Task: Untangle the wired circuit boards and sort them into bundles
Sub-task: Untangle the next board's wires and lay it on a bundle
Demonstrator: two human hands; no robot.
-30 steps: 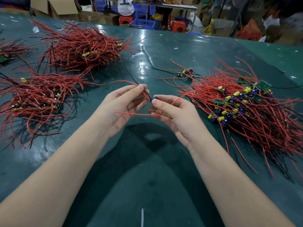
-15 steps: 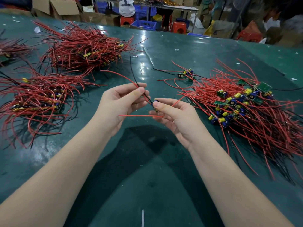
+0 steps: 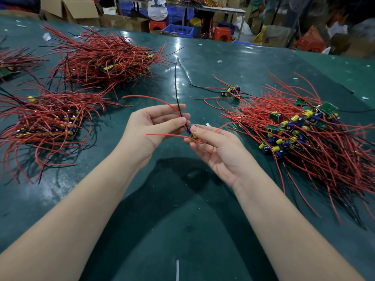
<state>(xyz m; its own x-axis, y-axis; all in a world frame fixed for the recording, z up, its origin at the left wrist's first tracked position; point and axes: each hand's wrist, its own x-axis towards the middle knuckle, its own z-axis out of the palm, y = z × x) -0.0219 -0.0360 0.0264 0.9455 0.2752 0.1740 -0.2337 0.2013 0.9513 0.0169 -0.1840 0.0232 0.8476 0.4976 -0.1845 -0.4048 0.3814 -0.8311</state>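
The small circuit board [image 3: 191,132] sits at the centre of the frame, pinched between the thumb and fingertips of my right hand [image 3: 215,151]; only a bit of blue and yellow shows past my thumb. My left hand [image 3: 154,128] pinches its black wire [image 3: 176,88] just above the board, other fingers loosely extended, and the wire stands up from there. Red leads [image 3: 172,135] spring out sideways. I judge the piece very light, the wires limp yet springy and the solder joints fragile, so I should hold the board by its edges and draw the wires straight from near their roots. The tangled pile [image 3: 304,138] lies at right, the sorted bundles at lower left [image 3: 40,122] and upper left [image 3: 105,59], on the green table [image 3: 182,230].
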